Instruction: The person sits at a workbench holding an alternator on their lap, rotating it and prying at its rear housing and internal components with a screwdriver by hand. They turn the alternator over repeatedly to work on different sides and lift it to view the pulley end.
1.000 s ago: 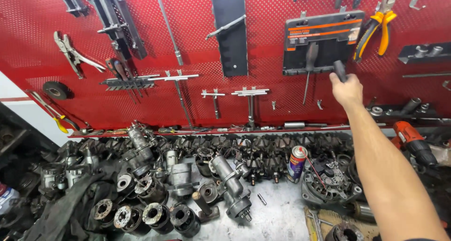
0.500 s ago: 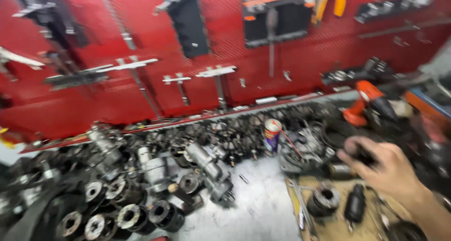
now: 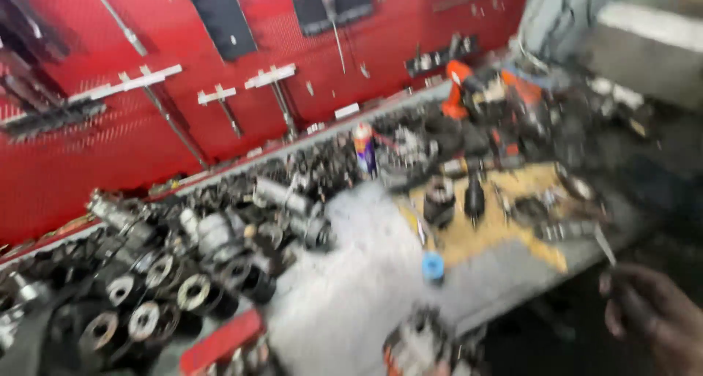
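now the whole view has swung right and down compared with a second ago, and it is heavily blurred. the red pegboard wall (image 3: 146,127) that filled the picture then is tilted off to the upper left, and the workbench (image 3: 351,303) with its heap of dark metal motor parts (image 3: 168,273) takes the middle. the right hand (image 3: 652,317), which was up at the wall gripping a dark tool handle a second ago, is down at the lower right corner, off the bench edge. its fingers are curled around a thin tool (image 3: 606,251) with a light metal tip poking upward; kind not readable through the blur. so the tool has come off the wall and sits in the right hand. small blue cap (image 3: 433,265) near the yellow mat (image 3: 505,229). left hand not visible.
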